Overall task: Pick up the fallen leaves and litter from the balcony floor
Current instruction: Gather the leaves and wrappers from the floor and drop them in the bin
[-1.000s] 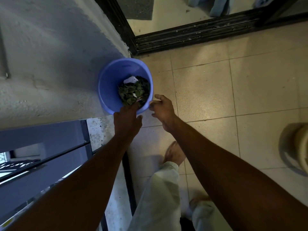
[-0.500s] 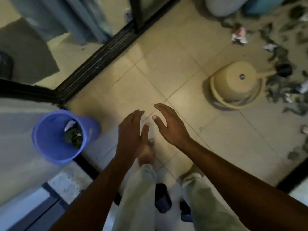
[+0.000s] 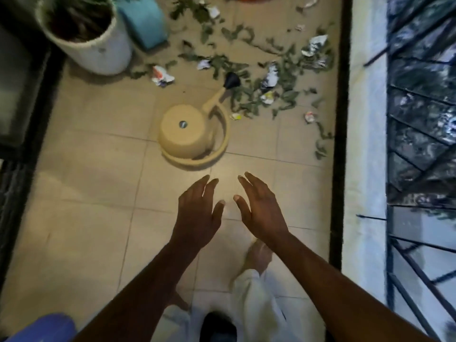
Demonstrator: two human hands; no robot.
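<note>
Green fallen leaves (image 3: 249,70) lie scattered across the far tiles, mixed with crumpled paper litter (image 3: 161,75) and more scraps (image 3: 315,44). My left hand (image 3: 197,213) and my right hand (image 3: 261,206) hover side by side above bare tiles, fingers straight, both holding nothing. They are well short of the leaves. A corner of the blue bucket (image 3: 44,327) shows at the bottom left, behind my left arm.
An upturned beige basin with a handled scoop (image 3: 192,137) sits on the floor between my hands and the leaves. A white plant pot (image 3: 91,43) and a teal container (image 3: 145,21) stand far left. A black floor strip, white ledge (image 3: 365,144) and railing run along the right.
The view swung from the blue bucket by the wall round to the littered floor. Both hands left the bucket rim and now hover open, holding nothing.
</note>
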